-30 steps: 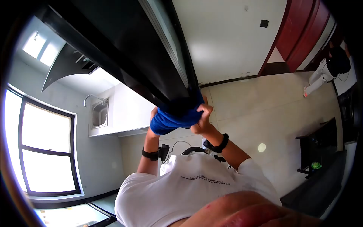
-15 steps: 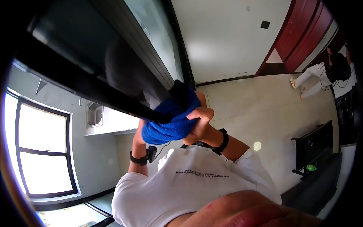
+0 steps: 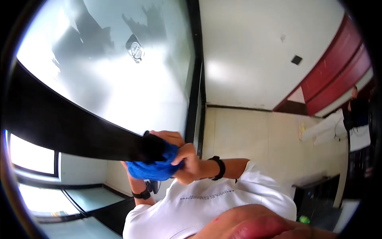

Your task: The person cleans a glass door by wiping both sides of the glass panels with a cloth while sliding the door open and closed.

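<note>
A blue cloth point(image 3: 153, 170) is wrapped around the end of a long dark door or panel frame point(image 3: 79, 127). My right hand point(image 3: 187, 159) grips the cloth from the right, its thumb in front and fingers curled around the far side. My left hand point(image 3: 124, 164) is at the cloth's left side, mostly hidden behind it, so its fingers do not show. Black bands circle both wrists. Behind the frame stands a frosted glass panel point(image 3: 159, 91) with a dark sticker point(image 3: 135, 48) on it.
A white wall point(image 3: 246, 51) and red door point(image 3: 334, 75) are at the right. Another person's light-trousered legs point(image 3: 326, 127) show at the far right, near a low black stand point(image 3: 316, 195). Pale tiles point(image 3: 246, 135) cover the floor. A window point(image 3: 34, 155) is at the left.
My view has shifted, with the frosted glass now filling the upper left. Cloth and hands appear lower and further left in view. My right hand still grips the cloth.
</note>
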Demonstrator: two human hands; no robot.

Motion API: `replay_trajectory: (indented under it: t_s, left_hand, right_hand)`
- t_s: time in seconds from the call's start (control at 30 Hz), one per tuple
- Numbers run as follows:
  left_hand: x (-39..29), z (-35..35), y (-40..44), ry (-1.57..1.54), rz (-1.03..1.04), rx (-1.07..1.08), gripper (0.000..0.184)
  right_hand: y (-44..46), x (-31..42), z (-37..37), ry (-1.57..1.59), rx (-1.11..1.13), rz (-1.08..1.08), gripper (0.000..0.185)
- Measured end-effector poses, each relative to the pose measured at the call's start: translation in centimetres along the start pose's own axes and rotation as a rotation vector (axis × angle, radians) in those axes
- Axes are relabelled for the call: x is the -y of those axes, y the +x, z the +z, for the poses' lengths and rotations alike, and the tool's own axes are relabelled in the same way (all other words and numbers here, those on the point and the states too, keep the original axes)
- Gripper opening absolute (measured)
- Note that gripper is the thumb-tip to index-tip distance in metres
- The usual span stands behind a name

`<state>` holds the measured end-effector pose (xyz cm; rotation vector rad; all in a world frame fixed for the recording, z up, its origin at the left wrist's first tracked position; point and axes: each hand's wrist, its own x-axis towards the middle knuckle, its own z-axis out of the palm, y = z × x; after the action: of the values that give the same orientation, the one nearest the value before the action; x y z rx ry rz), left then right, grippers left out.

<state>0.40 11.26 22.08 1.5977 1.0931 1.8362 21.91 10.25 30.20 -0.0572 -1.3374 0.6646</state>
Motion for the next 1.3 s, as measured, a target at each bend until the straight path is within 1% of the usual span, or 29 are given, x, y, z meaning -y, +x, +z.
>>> replay_trajectory:
  t_s: [0.07, 0.1, 0.17, 0.2, 0.23, 0.27, 0.3, 0.33, 0.37, 0.43, 0.5, 0.57, 0.63, 0.67, 0.7, 0.77, 0.8, 0.83, 0.87, 0.9, 0.93, 0.97, 1.0, 1.03, 1.1, 1.17, 1.23, 1.27, 1.3]
  left_hand:
    - [0.0, 0.9, -2.8, 0.09, 0.08, -0.262, 0.019]
    - [-0.2, 2.2, -4.6, 0.154, 0.14, -0.391, 0.019]
    - [-1.4, 5.5, -8.7, 0.311, 0.246, -0.613, 0.02]
    - [-2.5, 8.3, -10.2, 0.439, 0.328, -0.717, 0.026]
    - [-3.3, 11.2, -11.5, 0.285, 0.309, -0.709, 0.028]
    - [-3.4, 12.6, -12.7, 0.3, 0.319, -0.71, 0.028]
    - [-3.2, 13.4, -14.6, 0.416, 0.327, -0.613, 0.029]
    - [-2.9, 14.4, -16.5, 0.524, 0.332, -0.52, 0.03]
    - [-3.8, 14.3, -16.8, 0.615, 0.343, -0.435, 0.031]
    - [-5.7, 17.5, -14.7, 0.624, 0.298, -0.174, 0.034]
    - [-6.4, 20.6, -11.7, 0.46, 0.156, 0.005, 0.032]
    - [-5.7, 23.0, -9.5, 0.216, -0.125, 0.22, 0.034]
    - [-2.4, 23.3, -7.9, 0.028, -0.213, 0.243, 0.035]
    - [-1.6, 23.6, -6.8, -0.023, -0.209, 0.27, 0.036]
    - [-0.6, 24.1, -5.8, -0.029, -0.206, 0.281, 0.036]
    - [2.0, 26.5, -3.8, -0.417, -0.318, 0.125, 0.036]
    - [2.3, 25.5, -2.5, -0.146, -0.519, 0.304, 0.045]
    - [2.7, 26.5, -1.4, -0.147, -0.534, 0.292, 0.045]
    - [3.0, 27.1, 0.1, -0.273, -0.553, 0.339, 0.049]
    - [3.4, 27.7, 1.8, -0.399, -0.556, 0.386, 0.053]
    - [4.1, 29.2, 3.1, -0.432, -0.536, 0.349, 0.057]
    - [4.6, 30.3, 4.4, -0.447, -0.528, 0.321, 0.057]
    - [4.9, 31.4, 5.7, -0.445, -0.541, 0.297, 0.057]
    - [5.1, 32.4, 6.7, -0.431, -0.563, 0.273, 0.056]
    - [5.4, 33.3, 8.3, -0.376, -0.607, 0.218, 0.055]
    - [5.7, 33.9, 9.9, -0.295, -0.668, 0.146, 0.054]
    - [6.4, 34.5, 11.5, -0.202, -0.747, 0.059, 0.054]
    - [6.6, 34.7, 11.9, -0.167, -0.782, 0.008, 0.053]
    - [7.1, 34.8, 12.1, -0.173, -0.756, -0.042, 0.052]
  right_hand:
    - [-0.9, 1.0, -0.3, -0.071, 0.061, 0.14, 0.042]
    - [-2.0, 1.1, -1.3, -0.088, 0.083, 0.131, 0.043]
    - [-3.9, 2.9, -3.0, -0.072, 0.117, 0.201, 0.042]
    - [-5.2, 3.5, -4.0, 0.034, 0.058, 0.29, 0.042]
    - [-7.1, 3.3, -5.5, 0.106, 0.012, 0.388, 0.045]
    - [-7.5, 3.9, -7.2, 0.252, -0.032, 0.622, 0.048]
    - [-7.9, 5.1, -9.0, 0.395, -0.075, 0.866, 0.051]
    - [-7.3, 5.7, -10.7, 0.438, -0.043, 0.869, 0.059]
    - [-6.4, 6.7, -10.2, 0.472, -0.043, 0.868, 0.068]
    - [-4.9, 7.9, -12.7, 0.455, -0.066, 0.854, 0.078]
    - [-2.5, 8.0, -15.5, 0.342, -0.078, 0.795, 0.08]
    - [-0.2, 5.6, -18.3, 0.404, -0.078, 0.693, 0.079]
    - [2.8, 3.7, -17.6, 0.371, -0.23, 0.67, 0.079]
    - [4.1, 2.4, -17.8, 0.479, -0.234, 0.654, 0.064]
    - [4.8, 0.1, -17.9, 0.471, -0.24, 0.646, 0.064]
    - [6.1, -5.6, -19.5, -0.234, -0.197, 0.398, 0.043]
    - [7.2, -6.6, -19.8, -0.218, -0.216, 0.459, 0.036]
    - [8.6, -7.8, -21.1, -0.197, -0.235, 0.514, 0.029]
    - [9.9, -9.3, -21.8, -0.273, -0.213, 0.453, 0.021]
    - [11.2, -10.0, -22.6, -0.316, -0.189, 0.388, 0.021]
    - [12.7, -11.0, -23.5, -0.381, -0.199, 0.322, 0.022]
    - [14.0, -12.0, -24.1, -0.449, -0.213, 0.256, 0.023]
    - [15.1, -13.8, -25.3, -0.523, -0.2, 0.281, 0.025]
    - [16.1, -15.5, -26.3, -0.517, -0.196, 0.287, 0.025]
    - [17.6, -18.6, -26.7, -0.748, -0.196, 0.005, 0.026]
    - [18.8, -21.1, -27.3, -0.69, -0.191, 0.004, 0.027]
    - [20.2, -23.6, -27.3, -0.717, -0.155, -0.152, 0.026]
    - [20.8, -24.8, -27.1, -0.672, -0.127, -0.154, 0.023]
    - [20.4, -25.5, -26.3, -0.634, -0.095, -0.149, 0.023]
